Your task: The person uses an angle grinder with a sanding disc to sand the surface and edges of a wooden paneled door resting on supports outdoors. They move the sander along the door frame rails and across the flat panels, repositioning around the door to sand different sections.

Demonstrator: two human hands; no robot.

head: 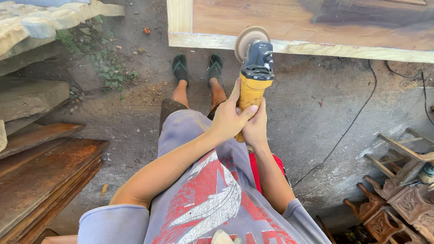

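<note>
Left hand (228,118): closed around the yellow body of an angle grinder (254,74), thumb laid across the front, fingers wrapped to the far side.

Right hand (256,126): closed on the same yellow body just below and behind the left, the two hands touching.

Angle grinder: yellow grip, dark grey head, round tan sanding disc (247,39) at the top end. Held out in front of the torso, above the ground, disc close to the lower edge of a large wooden panel (316,27) – whether disc and wood touch cannot be told.

Wooden panel: pale frame, brown face with a darker patch toward the upper right, standing across the top of the view.

Person: grey shirt with red and white print, dark shorts, green sandals (197,68) planted on the ground just before the panel.

Containers: none to list.

Surface: bare dusty concrete ground (312,135), grey with pale sawdust scatter. A thin black cable (348,129) runs across it from below the panel toward the lower right.

Surroundings – left: stacked dark wooden planks (43,176), rough pale slabs above them, a patch of small green weeds (101,63). Lower right: carved dark wooden furniture pieces (398,203), with lighter unfinished chair frames over them.
</note>
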